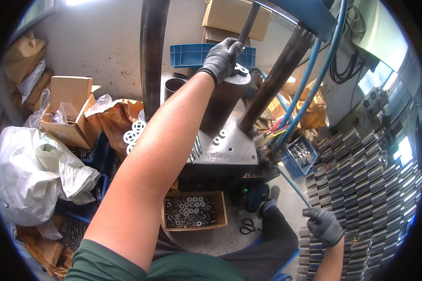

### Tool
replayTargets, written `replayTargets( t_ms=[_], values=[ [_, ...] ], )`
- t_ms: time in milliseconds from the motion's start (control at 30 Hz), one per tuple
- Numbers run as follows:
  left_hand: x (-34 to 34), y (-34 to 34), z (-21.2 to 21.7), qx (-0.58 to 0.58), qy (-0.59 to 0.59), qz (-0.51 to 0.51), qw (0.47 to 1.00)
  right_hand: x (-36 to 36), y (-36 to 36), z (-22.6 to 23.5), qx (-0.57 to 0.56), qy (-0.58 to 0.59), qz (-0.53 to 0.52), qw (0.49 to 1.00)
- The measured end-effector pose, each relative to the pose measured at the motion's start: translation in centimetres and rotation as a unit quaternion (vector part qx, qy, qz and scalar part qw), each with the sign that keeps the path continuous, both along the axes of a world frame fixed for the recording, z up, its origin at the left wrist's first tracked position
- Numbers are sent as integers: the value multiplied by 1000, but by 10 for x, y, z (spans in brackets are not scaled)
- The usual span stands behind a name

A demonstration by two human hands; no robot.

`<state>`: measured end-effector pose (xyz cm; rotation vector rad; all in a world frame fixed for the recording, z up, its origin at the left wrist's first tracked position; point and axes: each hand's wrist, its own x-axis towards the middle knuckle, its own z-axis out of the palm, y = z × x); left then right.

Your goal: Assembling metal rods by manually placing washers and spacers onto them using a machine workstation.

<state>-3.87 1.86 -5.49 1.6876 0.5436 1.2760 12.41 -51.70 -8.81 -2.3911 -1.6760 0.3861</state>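
My left hand (222, 58), in a dark grey glove, reaches far forward over the press's steel bed (241, 152). Its fingers are closed around the lower part of a dark metal bar (250, 22) that slants up toward the blue press head. Just beside that hand, a small dark part with a light ring (242, 70) sits on top of a thick dark cylinder (219, 105). Low on the right, my gloved right hand (324, 226) is closed at the end of a thin blue lever (293, 184); its fingertips are partly hidden.
Two dark columns (154, 56) flank the bed, where washers (219, 137) and thin rods lie. Below stands a carton of ring-shaped parts (194, 227), with scissors (249, 226) on the floor. Stacked metal tubes (361, 187) fill the right; a white sack (26, 173) bulges left.
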Motion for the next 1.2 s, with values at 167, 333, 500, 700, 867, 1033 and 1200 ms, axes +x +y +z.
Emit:
replayTargets(
  t_ms=[167,333,500,700,867,1033,1200],
  values=[
    [2,1,3,-39,-2,-47,998,-8,-20,-33,-122,-43,20,991],
    [-3,0,2,-53,6,-59,997,-10,-6,-12,-55,-25,-31,998],
    [-4,1,0,-40,-4,-54,998,-7,-4,-9,47,-24,-27,998],
    [-1,-1,1,-54,-23,-68,996,1,-9,-8,-102,-42,51,993],
    [-1,0,0,-43,-9,-49,998,-3,-4,-2,3,6,-40,999],
    [-1,9,-4,-44,-18,-53,997,-2,-1,1,-143,15,-34,989],
    [4,2,-1,-58,-12,-45,997,9,-9,-9,-93,51,-13,994]
  ],
)
